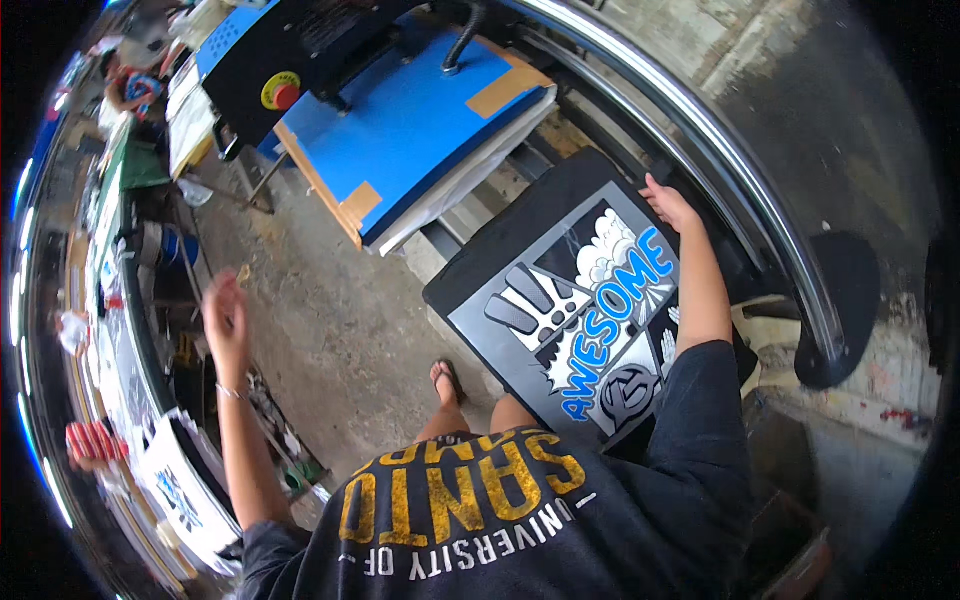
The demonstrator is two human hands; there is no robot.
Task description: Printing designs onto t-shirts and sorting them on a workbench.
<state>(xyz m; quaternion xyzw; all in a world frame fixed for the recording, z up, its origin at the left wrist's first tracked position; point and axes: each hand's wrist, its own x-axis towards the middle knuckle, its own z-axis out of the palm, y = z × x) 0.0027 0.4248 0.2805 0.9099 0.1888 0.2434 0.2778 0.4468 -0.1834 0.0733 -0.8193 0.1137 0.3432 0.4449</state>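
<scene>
Lying flat at 3 o'clock, a large grey-bordered sheet with a black-and-white comic-style print and bubbly blue lettering [580, 315] rests on a black, round-cornered flat panel [555, 190]. It looks thin and light, probably film or coated paper — though whether it lies loose or is stuck down, I cannot tell. If loose, its smooth, faintly glossy face should be slippery, and it likely bends easily, so a lift by one corner could crease it or let the middle sag. The plain grey border seems the best hold: the corners towards 9 and 12 o'clock show uncovered, and taking both would share the pull and spare the print.

The bare right grip [672, 207] is at 2 o'clock, at the panel's edge just beside the sheet — whether it pinches anything, I cannot tell. The bare left grip [225, 305] hangs at 9 o'clock, blurred, loosely spread with nothing seen in it, well apart from the sheet. Towards 11 o'clock, near the panel, is a flat blue-covered press bed [410, 135].
</scene>
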